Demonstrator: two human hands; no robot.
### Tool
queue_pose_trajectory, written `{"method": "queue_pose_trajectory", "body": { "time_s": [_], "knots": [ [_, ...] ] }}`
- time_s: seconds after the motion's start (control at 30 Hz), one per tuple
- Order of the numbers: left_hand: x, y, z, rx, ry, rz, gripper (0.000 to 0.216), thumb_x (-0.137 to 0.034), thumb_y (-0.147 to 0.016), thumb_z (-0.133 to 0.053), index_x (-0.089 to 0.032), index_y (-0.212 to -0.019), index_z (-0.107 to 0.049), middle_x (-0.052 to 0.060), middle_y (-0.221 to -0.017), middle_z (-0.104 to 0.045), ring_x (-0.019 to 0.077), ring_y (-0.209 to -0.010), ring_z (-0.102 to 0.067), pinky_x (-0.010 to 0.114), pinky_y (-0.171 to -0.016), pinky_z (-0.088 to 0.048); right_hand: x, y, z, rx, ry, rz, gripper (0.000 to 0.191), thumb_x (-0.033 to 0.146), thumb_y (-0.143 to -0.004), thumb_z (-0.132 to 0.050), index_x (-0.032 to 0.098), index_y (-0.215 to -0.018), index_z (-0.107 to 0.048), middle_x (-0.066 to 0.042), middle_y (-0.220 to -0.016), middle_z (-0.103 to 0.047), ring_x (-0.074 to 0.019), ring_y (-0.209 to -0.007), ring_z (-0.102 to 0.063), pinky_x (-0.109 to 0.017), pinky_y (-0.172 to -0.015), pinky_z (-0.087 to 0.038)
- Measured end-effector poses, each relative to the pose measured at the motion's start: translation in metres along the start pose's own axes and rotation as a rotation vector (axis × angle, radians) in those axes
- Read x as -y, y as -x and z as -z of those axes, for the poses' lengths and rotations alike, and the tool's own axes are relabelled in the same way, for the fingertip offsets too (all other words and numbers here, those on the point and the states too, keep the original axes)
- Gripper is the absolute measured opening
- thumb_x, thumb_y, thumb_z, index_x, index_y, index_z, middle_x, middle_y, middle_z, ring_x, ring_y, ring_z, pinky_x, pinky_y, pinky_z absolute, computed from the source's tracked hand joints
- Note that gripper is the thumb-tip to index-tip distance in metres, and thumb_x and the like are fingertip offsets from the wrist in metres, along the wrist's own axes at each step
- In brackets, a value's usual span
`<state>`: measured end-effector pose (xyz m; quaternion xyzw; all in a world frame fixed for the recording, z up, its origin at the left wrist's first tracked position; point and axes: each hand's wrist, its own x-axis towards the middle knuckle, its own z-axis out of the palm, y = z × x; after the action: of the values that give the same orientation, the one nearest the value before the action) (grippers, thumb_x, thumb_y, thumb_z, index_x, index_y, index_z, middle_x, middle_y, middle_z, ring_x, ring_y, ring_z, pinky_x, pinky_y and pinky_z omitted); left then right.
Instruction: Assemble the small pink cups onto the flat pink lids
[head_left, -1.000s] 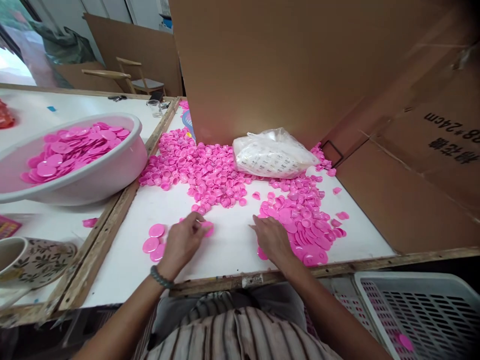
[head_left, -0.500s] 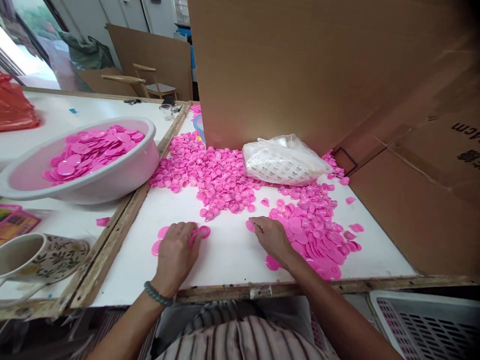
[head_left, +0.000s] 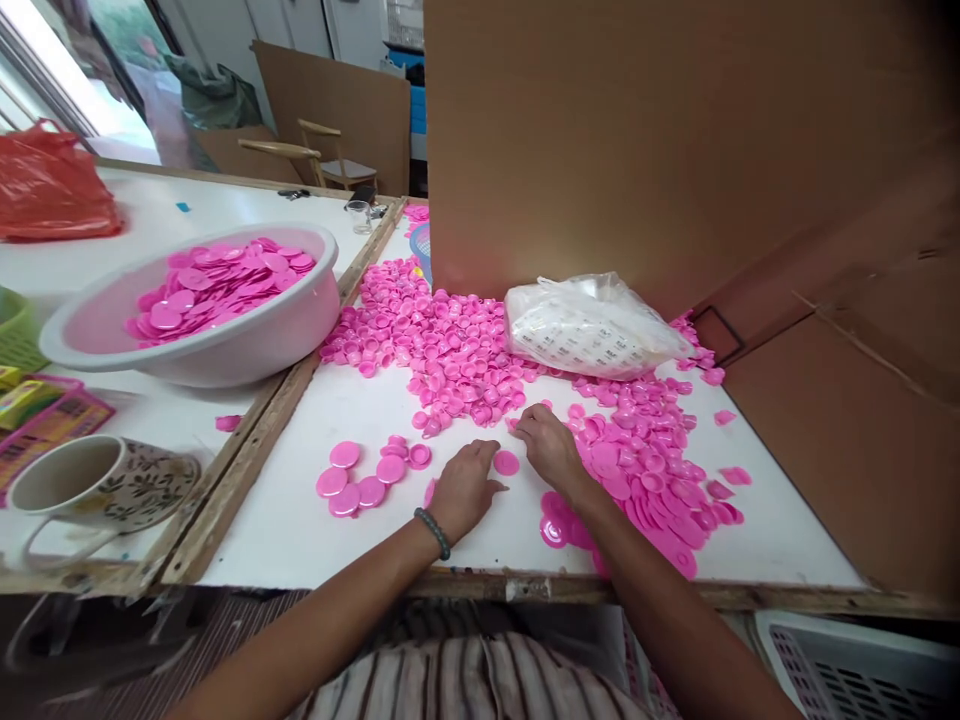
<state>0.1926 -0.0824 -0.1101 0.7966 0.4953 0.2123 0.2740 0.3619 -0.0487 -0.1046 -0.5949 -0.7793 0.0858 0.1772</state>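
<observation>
My left hand (head_left: 463, 487) rests palm-down on the white table (head_left: 315, 520), fingers curled toward a single pink disc (head_left: 506, 462). Just to the right, my right hand (head_left: 547, 445) lies with bent fingers at the edge of a spread of flat pink discs (head_left: 645, 470). A heap of small pink caps (head_left: 442, 345) lies behind both hands. A small group of finished pink discs (head_left: 364, 480) sits to the left of my left hand. What either hand holds, if anything, is hidden under the fingers.
A white basin (head_left: 247, 345) full of pink discs stands on the left table. A clear plastic bag (head_left: 592, 325) lies against a tall cardboard wall (head_left: 675, 150). A patterned mug (head_left: 105, 480) is at the left, a white crate (head_left: 862, 665) low right.
My left hand has moved right, away from the small group of discs, to meet my right hand near the middle. My view has shifted left.
</observation>
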Motion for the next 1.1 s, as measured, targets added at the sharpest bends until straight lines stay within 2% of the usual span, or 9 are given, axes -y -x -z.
{"method": "queue_pose_trajectory", "body": {
  "time_s": [0.13,0.33,0.5,0.67,0.87,1.1],
  "knots": [
    [0.009,0.001,-0.006,-0.042,0.091,0.069,0.042,-0.018,-0.071,-0.065,-0.018,-0.109,-0.049,0.004,-0.092,-0.059,0.0169,-0.078,-0.056,0.03,-0.072,-0.044,0.005,0.022,0.004,-0.09,-0.082,0.12,0.022,0.015,-0.086,-0.045,0.018,-0.078,-0.065,-0.005,-0.086,-0.061,-0.0154,-0.079,-0.051,-0.026,-0.064,-0.041],
    [0.005,-0.004,-0.01,-0.058,0.11,0.09,0.036,-0.021,-0.074,-0.062,-0.019,-0.108,-0.049,0.001,-0.078,-0.061,0.0147,-0.07,-0.057,0.027,-0.068,-0.044,0.017,0.039,0.0,0.014,0.036,0.217,0.025,0.004,-0.083,-0.044,0.017,-0.078,-0.064,-0.004,-0.083,-0.065,-0.0163,-0.078,-0.05,-0.027,-0.066,-0.039],
    [0.008,-0.005,-0.014,-0.051,0.094,0.08,0.041,-0.02,-0.075,-0.06,-0.02,-0.112,-0.044,0.002,-0.088,-0.063,0.0149,-0.073,-0.059,0.027,-0.068,-0.044,0.022,0.044,-0.006,0.047,0.069,0.237,0.023,0.004,-0.083,-0.043,0.016,-0.078,-0.062,-0.004,-0.081,-0.064,-0.0166,-0.077,-0.05,-0.028,-0.067,-0.039],
    [0.011,-0.006,-0.017,-0.049,0.116,0.077,0.046,-0.01,-0.073,-0.057,-0.02,-0.114,-0.041,0.002,-0.099,-0.063,0.0133,-0.074,-0.059,0.027,-0.07,-0.045,0.018,0.052,-0.011,0.01,0.04,0.223,0.023,0.006,-0.084,-0.042,0.017,-0.085,-0.062,-0.005,-0.085,-0.065,-0.0176,-0.077,-0.052,-0.029,-0.067,-0.04],
    [0.01,-0.004,-0.016,-0.057,0.104,0.063,0.042,-0.015,-0.074,-0.059,-0.02,-0.112,-0.042,0.002,-0.098,-0.064,0.0136,-0.073,-0.057,0.027,-0.069,-0.045,0.01,0.052,-0.011,-0.103,-0.119,0.08,0.023,0.007,-0.083,-0.043,0.019,-0.082,-0.063,-0.003,-0.086,-0.065,-0.0162,-0.078,-0.054,-0.026,-0.066,-0.041],
    [0.009,-0.004,-0.017,-0.066,0.105,0.076,0.041,-0.016,-0.075,-0.057,-0.019,-0.113,-0.042,0.003,-0.096,-0.064,0.0139,-0.073,-0.057,0.027,-0.068,-0.045,0.018,0.048,-0.012,0.026,0.058,0.185,0.023,0.006,-0.083,-0.041,0.017,-0.081,-0.061,-0.003,-0.073,-0.062,-0.0166,-0.072,-0.049,-0.028,-0.066,-0.036]
  ]
}}
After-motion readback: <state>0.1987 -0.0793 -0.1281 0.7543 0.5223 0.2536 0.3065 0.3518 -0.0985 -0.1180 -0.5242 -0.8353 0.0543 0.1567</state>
